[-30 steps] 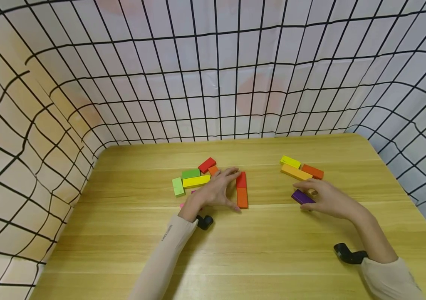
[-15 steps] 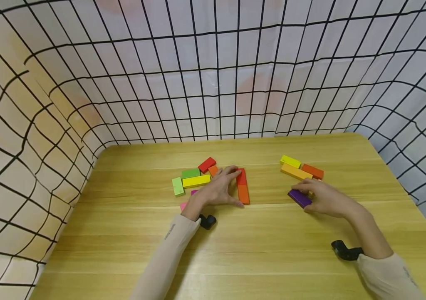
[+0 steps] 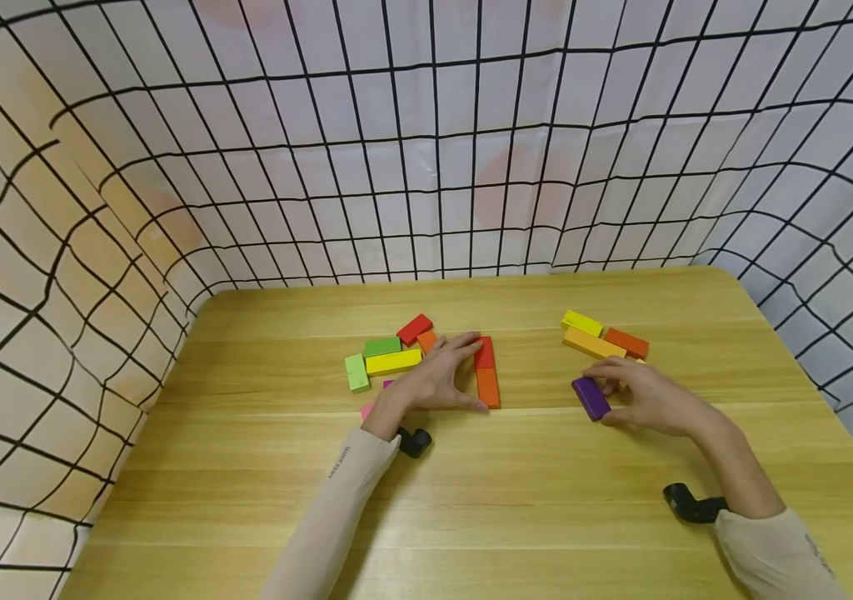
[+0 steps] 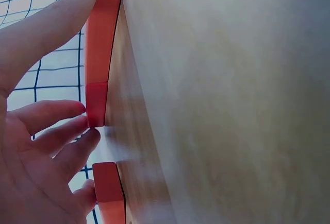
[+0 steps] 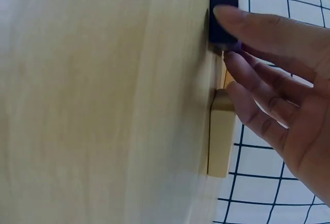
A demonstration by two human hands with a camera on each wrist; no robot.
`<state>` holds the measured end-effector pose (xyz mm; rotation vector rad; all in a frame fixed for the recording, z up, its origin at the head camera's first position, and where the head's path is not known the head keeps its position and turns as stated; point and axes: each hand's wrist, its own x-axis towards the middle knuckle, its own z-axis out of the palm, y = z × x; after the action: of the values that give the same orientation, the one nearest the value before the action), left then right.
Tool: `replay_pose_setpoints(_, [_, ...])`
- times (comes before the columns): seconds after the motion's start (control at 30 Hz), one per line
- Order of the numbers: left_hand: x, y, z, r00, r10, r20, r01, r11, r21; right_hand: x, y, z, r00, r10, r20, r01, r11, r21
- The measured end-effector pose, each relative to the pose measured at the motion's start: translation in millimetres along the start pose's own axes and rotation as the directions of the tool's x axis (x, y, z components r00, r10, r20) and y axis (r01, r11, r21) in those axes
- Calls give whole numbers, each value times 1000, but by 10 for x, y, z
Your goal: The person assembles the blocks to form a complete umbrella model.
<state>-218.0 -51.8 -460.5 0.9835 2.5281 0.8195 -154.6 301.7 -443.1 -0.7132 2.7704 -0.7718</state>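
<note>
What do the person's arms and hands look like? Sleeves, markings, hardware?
Left hand and right hand: bare. Left sleeve and right sleeve: long, cream; small dark lettering on the left, illegible, and a faint marking on the right. Curved black piece at each wrist; no cables visible.

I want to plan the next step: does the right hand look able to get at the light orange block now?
Probably, once it lets go of the purple block it pinches: the light orange block lies just beyond the right hand, nothing on top.
</note>
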Motion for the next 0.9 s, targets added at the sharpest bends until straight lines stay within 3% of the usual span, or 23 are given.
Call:
replay_pose_setpoints(0.23, [-17,-18,-4,1000,0,12,0,1000,-11,45,-40,77,999,-27,-45,28,999,26])
replay_pose_setpoints(0.43, [-29,-18,-22,1000,4,23,-4,999,-33,138,-206,210,996,-15,-92,25,994,107])
replay_pose_setpoints(0.6, [-33,-27,-24,999,-11,31,12,999,-34,259,-439,347,996,4,-89,11,987,162])
replay_pose_setpoints(0.9, [-27,-55,-13,999,-16,38,17,999,-32,456,-767,547,997,-73,-24,76,974,214])
